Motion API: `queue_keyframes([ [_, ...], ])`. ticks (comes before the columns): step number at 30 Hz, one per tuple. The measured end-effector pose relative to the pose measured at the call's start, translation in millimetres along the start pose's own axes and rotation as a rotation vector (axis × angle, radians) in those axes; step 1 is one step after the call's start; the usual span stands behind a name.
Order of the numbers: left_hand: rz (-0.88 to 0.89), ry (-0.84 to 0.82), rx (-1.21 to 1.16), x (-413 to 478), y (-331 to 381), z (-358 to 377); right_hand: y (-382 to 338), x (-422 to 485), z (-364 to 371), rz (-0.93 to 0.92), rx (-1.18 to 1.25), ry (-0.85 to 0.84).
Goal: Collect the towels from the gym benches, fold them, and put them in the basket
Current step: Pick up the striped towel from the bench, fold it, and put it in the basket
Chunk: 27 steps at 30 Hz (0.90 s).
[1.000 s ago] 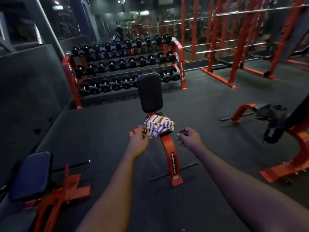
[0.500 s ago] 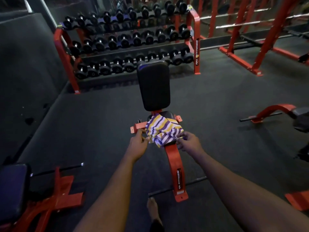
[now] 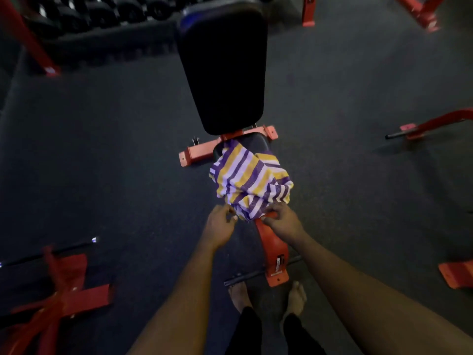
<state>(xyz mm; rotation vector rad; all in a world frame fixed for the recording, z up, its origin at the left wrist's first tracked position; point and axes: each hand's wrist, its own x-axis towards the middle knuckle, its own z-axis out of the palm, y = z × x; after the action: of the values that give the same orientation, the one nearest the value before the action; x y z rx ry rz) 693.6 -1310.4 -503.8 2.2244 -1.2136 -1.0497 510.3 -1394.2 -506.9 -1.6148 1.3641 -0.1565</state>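
Striped towel [image 3: 249, 179], purple, yellow and white, bunched in a loose heap on the small seat pad of the bench [image 3: 222, 65], its lower edge spilling over the front of the seat onto the red frame [image 3: 271, 242]. I've got both hands at that lower edge: my left hand [image 3: 220, 225] pinching the near-left corner, fingers drawn together on the cloth, and my right hand [image 3: 282, 221] closed on the near-right part of the hem, right where it drapes over the frame. I read this as soft, light stuff, no stiffness at all, so it'll sag and collapse the moment it leaves the pad; nothing fragile or slippery here. Best hold, I'd say, is two corners of one edge so it hangs open for folding, though with it this crumpled I can't tell whether what I'm gripping are true corners. Watch for a fold snagging on the frame bracket behind the seat. Backrest stands tilted up beyond the towel, dark rubber floor [image 3: 102, 149] all round, another red bench frame [image 3: 58, 298] at my left, dumbbell rack [image 3: 76, 14] far back. No basket in view.
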Motion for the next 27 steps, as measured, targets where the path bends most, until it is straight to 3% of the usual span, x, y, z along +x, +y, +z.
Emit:
queue_keyframes([
  [5,-0.01,-0.107,0.114,71,-30,42,48,78,25,-0.135,-0.297,-0.077],
  [10,0.022,-0.257,0.213,109,-39,65,67,109,25,-0.136,-0.355,-0.154],
  [17,0.024,0.068,0.073,92,34,-1,5,97,-42,-0.149,-0.138,0.09],
  [20,0.071,0.123,0.034,83,86,-46,-41,92,-76,-0.212,-0.08,0.14],
  [27,0.313,0.235,-0.019,52,207,-135,-149,43,-124,-0.378,0.132,0.008],
])
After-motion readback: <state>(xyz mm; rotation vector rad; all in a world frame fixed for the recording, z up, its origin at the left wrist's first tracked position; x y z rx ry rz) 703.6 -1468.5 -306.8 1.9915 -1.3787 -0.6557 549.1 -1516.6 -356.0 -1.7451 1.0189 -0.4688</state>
